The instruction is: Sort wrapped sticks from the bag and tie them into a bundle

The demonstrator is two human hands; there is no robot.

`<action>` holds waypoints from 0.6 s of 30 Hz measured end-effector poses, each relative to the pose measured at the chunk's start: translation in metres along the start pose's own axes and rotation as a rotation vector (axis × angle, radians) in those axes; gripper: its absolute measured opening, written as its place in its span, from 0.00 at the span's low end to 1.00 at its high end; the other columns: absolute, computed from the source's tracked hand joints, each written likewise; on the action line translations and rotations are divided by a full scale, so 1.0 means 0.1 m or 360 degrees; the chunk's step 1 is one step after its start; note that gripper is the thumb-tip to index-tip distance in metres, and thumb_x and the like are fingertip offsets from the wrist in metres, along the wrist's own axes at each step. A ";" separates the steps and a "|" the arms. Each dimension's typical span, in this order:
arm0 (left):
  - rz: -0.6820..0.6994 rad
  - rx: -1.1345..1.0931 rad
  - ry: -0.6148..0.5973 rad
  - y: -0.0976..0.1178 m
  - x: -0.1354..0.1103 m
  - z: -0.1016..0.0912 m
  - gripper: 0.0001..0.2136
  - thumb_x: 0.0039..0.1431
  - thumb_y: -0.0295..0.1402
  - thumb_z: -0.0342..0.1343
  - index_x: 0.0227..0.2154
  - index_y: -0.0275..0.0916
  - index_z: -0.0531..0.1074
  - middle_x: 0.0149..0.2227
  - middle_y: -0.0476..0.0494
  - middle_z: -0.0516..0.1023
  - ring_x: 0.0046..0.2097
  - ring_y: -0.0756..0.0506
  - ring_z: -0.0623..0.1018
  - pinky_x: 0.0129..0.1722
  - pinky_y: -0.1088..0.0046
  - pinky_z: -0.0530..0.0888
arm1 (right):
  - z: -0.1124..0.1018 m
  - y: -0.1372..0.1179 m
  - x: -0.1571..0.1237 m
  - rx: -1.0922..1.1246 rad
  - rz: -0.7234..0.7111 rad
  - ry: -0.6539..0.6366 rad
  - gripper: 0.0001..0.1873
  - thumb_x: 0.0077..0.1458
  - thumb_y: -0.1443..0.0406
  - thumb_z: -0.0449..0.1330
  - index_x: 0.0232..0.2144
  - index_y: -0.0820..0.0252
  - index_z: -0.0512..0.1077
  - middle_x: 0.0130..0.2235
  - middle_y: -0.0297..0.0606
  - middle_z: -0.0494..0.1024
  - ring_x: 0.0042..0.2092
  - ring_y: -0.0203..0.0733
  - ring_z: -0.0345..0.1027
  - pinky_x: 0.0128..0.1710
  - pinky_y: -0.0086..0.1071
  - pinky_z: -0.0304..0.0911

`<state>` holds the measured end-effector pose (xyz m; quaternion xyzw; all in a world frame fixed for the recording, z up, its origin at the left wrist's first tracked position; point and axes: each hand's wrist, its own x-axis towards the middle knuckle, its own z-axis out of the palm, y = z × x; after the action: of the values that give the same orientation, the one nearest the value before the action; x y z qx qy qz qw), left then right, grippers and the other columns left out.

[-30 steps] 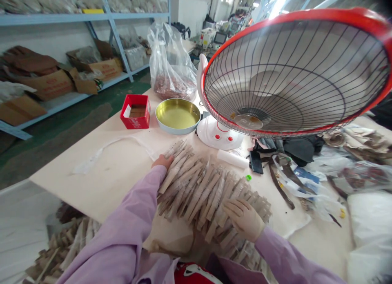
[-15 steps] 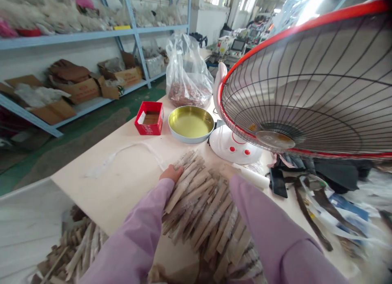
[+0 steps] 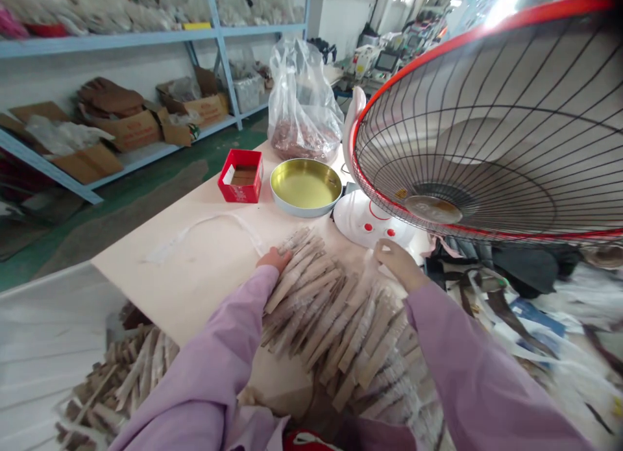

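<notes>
A large pile of beige-brown strips (image 3: 335, 308), several wrapped in clear film, fans across the table edge in front of me. My left hand (image 3: 275, 259) is closed on the far left end of the pile; its fingertips are partly hidden behind the strips. Over the pile's far right side, my right hand (image 3: 396, 261) is closed, thumb and fingers pinched together. A whitish translucent strip (image 3: 368, 269), blurred, hangs from that pinch down onto the pile.
A red box (image 3: 242, 191), a round gold-lined tin (image 3: 305, 185) and a clear bag of brown pieces (image 3: 304, 133) stand behind the pile. A fan (image 3: 467, 146) looms at right. More strips (image 3: 126, 373) lie lower left. A thin white band (image 3: 204, 219) lies on the table.
My right hand has moved right and slightly up, away from the strips, with the whitish strip now in its pinch. My left hand stays at the pile's left end. The view has shifted slightly.
</notes>
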<state>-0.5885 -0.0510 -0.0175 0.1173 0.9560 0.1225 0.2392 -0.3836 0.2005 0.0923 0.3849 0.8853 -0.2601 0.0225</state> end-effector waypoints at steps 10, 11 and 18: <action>0.0024 -0.0081 0.0020 0.00 -0.04 -0.02 0.32 0.49 0.60 0.38 0.45 0.38 0.64 0.45 0.30 0.74 0.47 0.35 0.74 0.43 0.61 0.69 | 0.61 0.41 -1.31 -0.0603 -0.0264 0.0249 0.29 0.54 0.56 0.49 0.55 0.63 0.58 0.21 0.37 0.74 0.34 0.51 0.71 0.42 0.44 0.60; 0.0032 -0.0089 0.0021 -0.01 -0.05 -0.02 0.32 0.49 0.60 0.38 0.45 0.38 0.64 0.46 0.30 0.74 0.47 0.35 0.74 0.43 0.61 0.69 | 0.55 0.36 -1.30 -0.0647 -0.0308 0.0304 0.30 0.54 0.53 0.50 0.55 0.64 0.59 0.20 0.37 0.73 0.34 0.51 0.71 0.44 0.45 0.59; 0.0089 -0.0152 0.0017 -0.03 -0.14 -0.03 0.32 0.51 0.58 0.39 0.46 0.34 0.64 0.45 0.28 0.73 0.47 0.36 0.74 0.43 0.62 0.70 | 0.50 -0.99 -0.91 -0.0087 -0.1092 0.0287 0.31 0.57 0.52 0.47 0.58 0.61 0.54 0.56 0.50 0.63 0.55 0.50 0.59 0.51 0.41 0.59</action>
<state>-0.5788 -0.0584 -0.0101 0.1317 0.9467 0.1752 0.2359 -0.3968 0.0592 0.1148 0.0858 0.9681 -0.1937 -0.1341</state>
